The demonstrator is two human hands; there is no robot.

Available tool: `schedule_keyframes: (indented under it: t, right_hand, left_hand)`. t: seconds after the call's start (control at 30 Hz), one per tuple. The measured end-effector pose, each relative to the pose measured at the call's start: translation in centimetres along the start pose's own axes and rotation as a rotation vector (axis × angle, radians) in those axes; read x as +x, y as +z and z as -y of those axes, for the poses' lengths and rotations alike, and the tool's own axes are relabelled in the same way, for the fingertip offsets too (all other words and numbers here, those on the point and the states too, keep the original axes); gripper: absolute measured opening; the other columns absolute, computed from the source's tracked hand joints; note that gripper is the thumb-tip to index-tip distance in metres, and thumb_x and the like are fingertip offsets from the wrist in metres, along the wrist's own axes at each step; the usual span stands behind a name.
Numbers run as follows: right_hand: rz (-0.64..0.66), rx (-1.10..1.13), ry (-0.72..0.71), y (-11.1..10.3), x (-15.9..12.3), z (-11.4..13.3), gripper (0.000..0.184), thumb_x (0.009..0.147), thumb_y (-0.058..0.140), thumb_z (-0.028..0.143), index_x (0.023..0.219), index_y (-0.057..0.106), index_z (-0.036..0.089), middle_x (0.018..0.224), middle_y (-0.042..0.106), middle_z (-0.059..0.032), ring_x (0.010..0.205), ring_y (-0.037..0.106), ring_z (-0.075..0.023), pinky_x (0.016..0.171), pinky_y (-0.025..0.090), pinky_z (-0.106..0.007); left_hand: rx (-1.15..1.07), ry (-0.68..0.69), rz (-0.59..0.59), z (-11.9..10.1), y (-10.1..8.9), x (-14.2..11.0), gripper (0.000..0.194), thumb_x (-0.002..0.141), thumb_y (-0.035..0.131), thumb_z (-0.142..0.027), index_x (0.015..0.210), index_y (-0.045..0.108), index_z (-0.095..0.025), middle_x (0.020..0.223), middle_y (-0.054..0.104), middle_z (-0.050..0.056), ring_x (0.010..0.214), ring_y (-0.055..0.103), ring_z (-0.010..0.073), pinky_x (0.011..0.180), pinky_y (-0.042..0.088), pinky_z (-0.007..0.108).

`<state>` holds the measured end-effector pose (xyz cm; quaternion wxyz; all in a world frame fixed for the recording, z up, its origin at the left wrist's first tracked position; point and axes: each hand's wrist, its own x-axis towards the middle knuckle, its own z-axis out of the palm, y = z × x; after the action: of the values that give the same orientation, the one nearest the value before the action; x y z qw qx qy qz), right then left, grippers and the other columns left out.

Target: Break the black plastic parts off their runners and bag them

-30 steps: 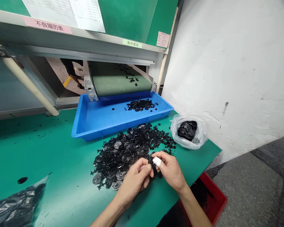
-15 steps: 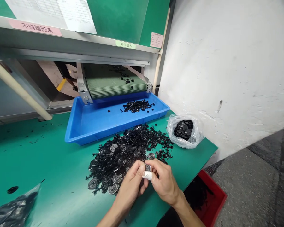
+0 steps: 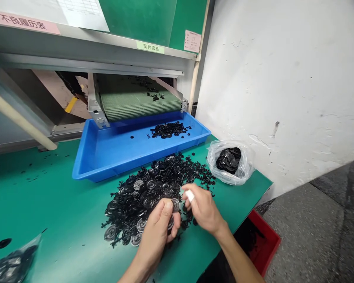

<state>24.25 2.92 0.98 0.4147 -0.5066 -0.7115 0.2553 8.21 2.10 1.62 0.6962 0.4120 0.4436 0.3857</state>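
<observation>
My left hand (image 3: 158,225) pinches a round black plastic disc (image 3: 176,205) with a ringed face between thumb and fingers. Another disc (image 3: 170,223) shows lower against its curled fingers. Just to the right, apart from the disc, is my right hand (image 3: 203,205), its fingers curled in; one digit wears a white wrap (image 3: 190,195). Whatever those fingers hold, if anything, is hidden. Small black pieces lie or hang below the right fingers. Both hands are over the near right side of a heap of black discs and small branched bits (image 3: 147,192) on the green table.
Behind the heap stands a blue tray (image 3: 106,173) with black parts, under the end of a green conveyor belt (image 3: 135,108). A clear bag (image 3: 244,173) of black discs is at right, a red bin (image 3: 273,236) below. Another bag (image 3: 16,263) lies front left; a person's leg shows behind.
My right hand has drawn away from my left, up and to the right. The disc stays in my left hand and is more exposed. The view has shifted slightly.
</observation>
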Motion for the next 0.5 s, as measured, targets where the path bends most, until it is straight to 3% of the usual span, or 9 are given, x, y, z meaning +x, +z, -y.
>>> schedule_keyframes:
  t: [0.07,0.13,0.3,0.43,0.5]
  right_hand:
    - [-0.014,-0.169,-0.016,-1.4,1.9,-1.2,0.039,0.081,0.036,-0.001,0.106,0.06,0.018,0.101,0.061,-0.006,0.085,0.06,-0.0157,0.078,0.048,-0.027]
    - [0.009,-0.341,0.004,-2.5,3.9,-2.4,0.04,0.079,0.038,-0.002,0.105,0.061,0.016,0.111,0.058,-0.0091,0.099,0.057,-0.0195,0.087,0.045,-0.031]
    - [0.064,-0.445,0.088,-2.9,6.7,-4.4,0.036,0.077,0.044,-0.001,0.099,0.066,0.018,0.098,0.06,-0.0072,0.085,0.058,-0.0192,0.076,0.044,-0.029]
    - [0.031,-0.382,0.109,-2.9,6.6,-4.5,0.027,0.077,0.046,0.004,0.089,0.065,0.019,0.086,0.062,-0.0024,0.071,0.057,-0.0154,0.069,0.044,-0.027]
    - [-0.005,-0.339,0.133,-2.9,6.0,-4.1,0.024,0.079,0.046,0.008,0.092,0.065,0.018,0.083,0.063,-0.0016,0.069,0.057,-0.0145,0.066,0.046,-0.026]
  left_hand:
    - [-0.095,-0.012,0.001,-0.2,-0.1,0.1,0.037,0.086,0.055,-0.053,0.108,0.054,-0.022,0.057,0.054,-0.005,0.042,0.035,0.0067,0.037,0.022,0.016]
    - [-0.187,-0.051,0.035,-0.4,-0.2,0.1,0.043,0.086,0.057,-0.05,0.119,0.051,-0.023,0.06,0.056,-0.004,0.043,0.036,0.007,0.036,0.022,0.015]
    - [-0.366,-0.129,0.077,-0.5,-0.5,0.2,0.032,0.083,0.063,-0.046,0.099,0.059,-0.02,0.066,0.055,-0.003,0.045,0.039,0.0051,0.034,0.022,0.012]
    - [-0.413,-0.087,0.11,-0.4,-1.1,0.5,0.029,0.084,0.064,-0.044,0.077,0.054,-0.018,0.076,0.061,0.0,0.045,0.04,0.0031,0.033,0.025,0.012]
    - [-0.399,-0.088,0.129,-0.4,-1.2,0.7,0.027,0.083,0.066,-0.04,0.077,0.051,-0.018,0.079,0.063,0.001,0.045,0.041,0.003,0.032,0.024,0.012]
